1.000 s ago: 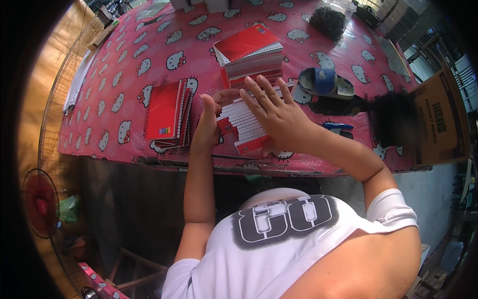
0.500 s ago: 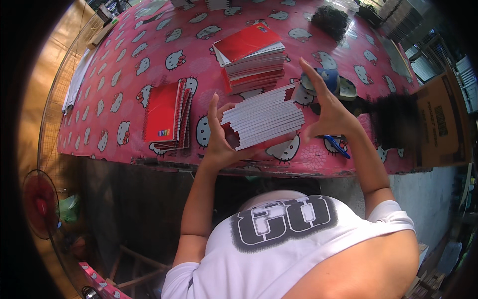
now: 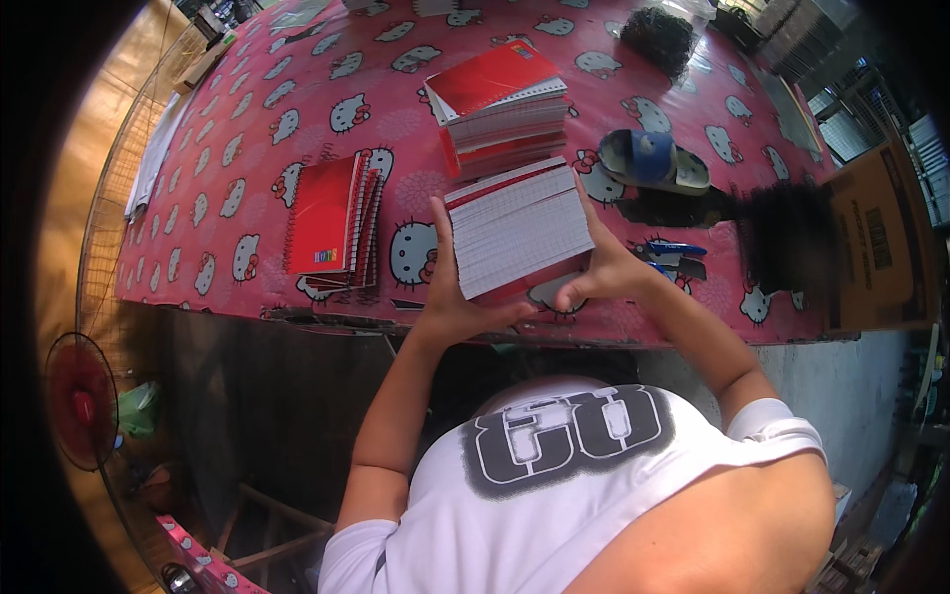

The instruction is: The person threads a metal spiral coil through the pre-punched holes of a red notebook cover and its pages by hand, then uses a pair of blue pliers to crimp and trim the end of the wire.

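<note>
Between my two hands is a thick stack of notebook pages (image 3: 520, 233), white edges toward me with thin red layers among them. My left hand (image 3: 453, 292) grips its left side, thumb and fingers around the lower corner. My right hand (image 3: 606, 267) presses on its right side. Just beyond stands a tall pile of red-covered notebooks (image 3: 495, 84), the top one slightly turned. To the left lies a smaller pile of red spiral notebooks (image 3: 322, 218), wire bindings along their edges.
A pink cartoon-cat cloth covers the table (image 3: 213, 267). On the right are a blue slipper (image 3: 648, 158), a blue pen (image 3: 676, 247), a black bristly bundle (image 3: 787, 238) and a cardboard box (image 3: 876, 238). Another black tangle (image 3: 656, 42) lies farther back. A red fan (image 3: 81, 401) stands at left.
My right hand has come in from the right and closed against the stack's side. The stack's uneven sheets are now lined up more evenly. The slipper and pen are less covered.
</note>
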`<state>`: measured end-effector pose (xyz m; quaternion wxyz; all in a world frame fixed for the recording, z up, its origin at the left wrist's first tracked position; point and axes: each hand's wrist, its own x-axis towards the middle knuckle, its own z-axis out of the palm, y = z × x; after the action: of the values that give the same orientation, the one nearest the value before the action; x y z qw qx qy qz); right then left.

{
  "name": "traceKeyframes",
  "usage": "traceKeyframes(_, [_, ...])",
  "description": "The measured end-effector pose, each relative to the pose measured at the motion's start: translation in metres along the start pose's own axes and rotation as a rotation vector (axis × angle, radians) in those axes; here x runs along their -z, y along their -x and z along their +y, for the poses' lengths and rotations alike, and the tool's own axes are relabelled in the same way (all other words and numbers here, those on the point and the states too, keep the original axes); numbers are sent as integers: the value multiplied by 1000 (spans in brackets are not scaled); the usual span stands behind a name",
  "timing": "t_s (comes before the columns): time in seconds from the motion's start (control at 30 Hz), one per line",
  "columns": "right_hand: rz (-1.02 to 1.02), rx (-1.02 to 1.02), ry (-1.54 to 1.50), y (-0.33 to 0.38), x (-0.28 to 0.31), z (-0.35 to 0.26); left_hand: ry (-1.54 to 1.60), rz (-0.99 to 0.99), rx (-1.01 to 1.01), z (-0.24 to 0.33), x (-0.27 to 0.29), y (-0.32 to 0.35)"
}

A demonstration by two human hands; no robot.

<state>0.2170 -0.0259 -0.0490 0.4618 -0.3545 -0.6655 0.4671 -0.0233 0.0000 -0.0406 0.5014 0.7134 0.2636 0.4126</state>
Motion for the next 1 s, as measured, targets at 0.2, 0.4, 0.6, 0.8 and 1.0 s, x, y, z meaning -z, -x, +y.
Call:
traceKeyframes(0.2, [44,-71,219,6,-4,-9,-66,113,39,-4,-10,1])
traceKeyframes(0.4, [68,47,477,-2,5,-12,-100,102,44,-11,-4,-1])
traceKeyframes(0.6, [58,108,629,12,-2,-11,-200,-3,6,-17,4,5])
traceKeyframes(0.8, [173,-326,-92,-15,-2,-77,244,88,452,49,10,-36])
traceKeyframes(1.0, [204,-569,317,-29,34,-57,274,13,881,34,26,-62])
